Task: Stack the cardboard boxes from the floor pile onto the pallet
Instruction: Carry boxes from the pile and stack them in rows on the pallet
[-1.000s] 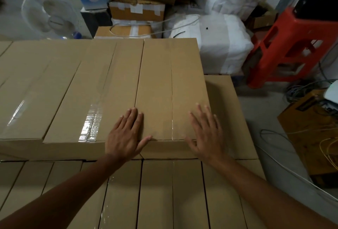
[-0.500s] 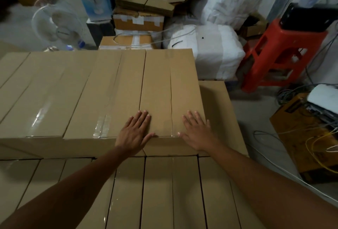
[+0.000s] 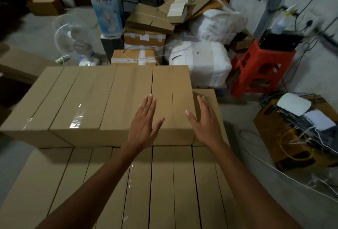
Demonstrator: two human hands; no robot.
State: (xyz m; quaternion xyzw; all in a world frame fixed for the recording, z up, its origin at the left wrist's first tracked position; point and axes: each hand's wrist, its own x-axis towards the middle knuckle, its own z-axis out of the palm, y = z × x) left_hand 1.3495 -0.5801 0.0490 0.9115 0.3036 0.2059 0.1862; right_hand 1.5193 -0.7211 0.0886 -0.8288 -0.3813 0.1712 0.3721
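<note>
From the head camera, both arms are reaching forward over a lower layer of boxes (image 3: 164,183) toward the raised row behind it. The box that matters is the rightmost top box (image 3: 171,104), the last one in that upper row. Its long axis is running away from the person, from the near end face toward the white sacks (image 3: 199,62) at the back.

The left hand (image 3: 144,124) is lying flat and spread, fingers pointing away, over the seam between this box and its neighbour (image 3: 126,99) to the left. It is gripping nothing, and whether the palm is pressing on the cardboard or hovering just above it cannot be told. The right hand (image 3: 205,122) is also flat and unclenched, holding nothing, standing just beside the box's right edge, where the top drops to a lower box (image 3: 208,94) sticking out on that side. Whether it is touching the side wall is unclear.

So the box is lying between the two hands, a little nearer the right one, with its length extending ahead of both palms. Judging by this, the placing looks nearly done: the box is already sitting in line with its row, and any further squaring would be a push along its length or leftward. No pallet is showing under the stack.
</note>
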